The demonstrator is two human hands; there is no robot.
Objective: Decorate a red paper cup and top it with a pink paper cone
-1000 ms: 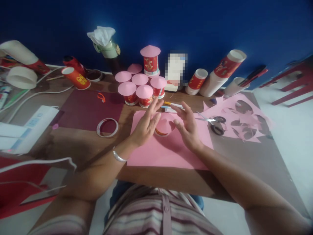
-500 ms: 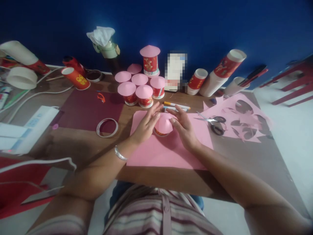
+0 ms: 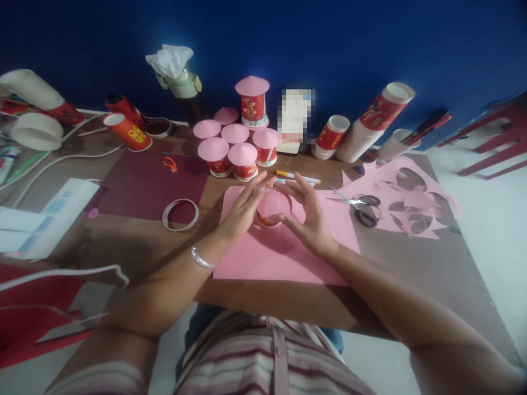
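Both hands close round the cup (image 3: 272, 207). The left hand (image 3: 242, 213) lies against its left side, fingers (image 3: 257, 189) nearly straight and close together, the tips reaching past its far edge. The right hand (image 3: 312, 224) wraps the right side, fingers (image 3: 298, 187) bent in a loose curve over the far edge and the thumb hooked in at the near side. Neither hand is a fist; each is half open and shaped to the cup, and between them they hold it.

The cup is small and red with a pink paper top, and it stands on the pink sheet (image 3: 284, 260). The top reads as a round pink face with a paler rim, though blur makes its exact shape hard to judge. Only a strip of red shows low on the near side.

Behind the cup stand more capped cups (image 3: 242, 159), with pens (image 3: 297, 177) just behind it. Scissors (image 3: 357, 203) lie to its right and a tape ring (image 3: 180, 214) to its left.

A second ago the hands hung open on either side of the cup, fingers spread and apart from it. Half a second ago they had come in against the cone. Now the right fingers curl further round, and the top looks flatter.
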